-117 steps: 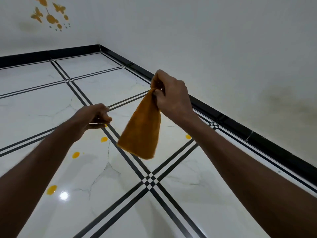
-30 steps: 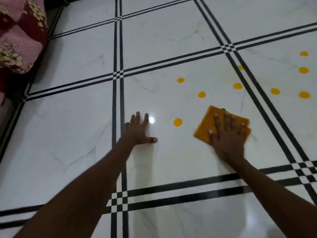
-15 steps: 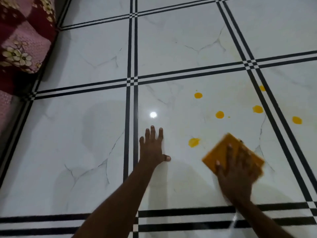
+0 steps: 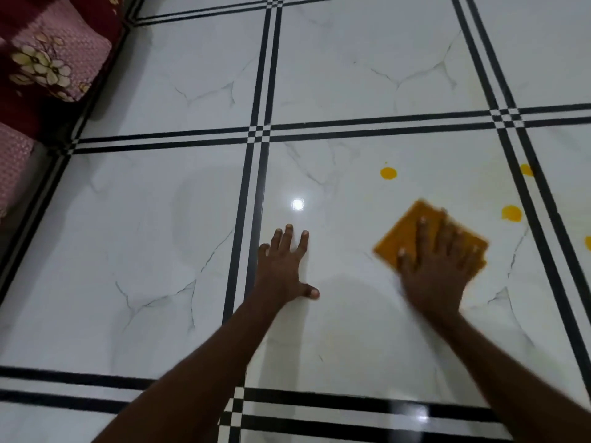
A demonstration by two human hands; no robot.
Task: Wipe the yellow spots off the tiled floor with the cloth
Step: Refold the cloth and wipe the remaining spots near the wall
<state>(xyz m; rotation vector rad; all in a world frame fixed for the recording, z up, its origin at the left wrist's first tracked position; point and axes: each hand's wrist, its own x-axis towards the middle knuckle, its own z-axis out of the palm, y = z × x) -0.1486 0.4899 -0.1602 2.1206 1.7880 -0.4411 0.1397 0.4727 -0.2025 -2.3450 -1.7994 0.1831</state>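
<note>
My right hand (image 4: 439,266) presses flat on a folded orange cloth (image 4: 404,233) on the white marble-look tiled floor (image 4: 160,251); the hand is blurred by motion. Fingers are spread over the cloth rather than curled round it. My left hand (image 4: 284,266) lies flat on the same tile, fingers apart, holding nothing. Yellow spots remain beyond the cloth: one (image 4: 388,173) straight ahead, one (image 4: 511,213) to the cloth's right, one (image 4: 526,170) on the black border line, and a sliver (image 4: 588,243) at the right edge.
Black double lines (image 4: 259,174) frame the tiles. A maroon and pink floral cushion or bedding (image 4: 48,55) lies at the upper left against the floor's edge. A bright light reflection (image 4: 298,204) shows just ahead of my left hand.
The cloth under my right hand has slid forward over where two of the nearest spots were; they no longer show. My left hand stays planted. Earlier the cloth hung in the air from my right hand.
</note>
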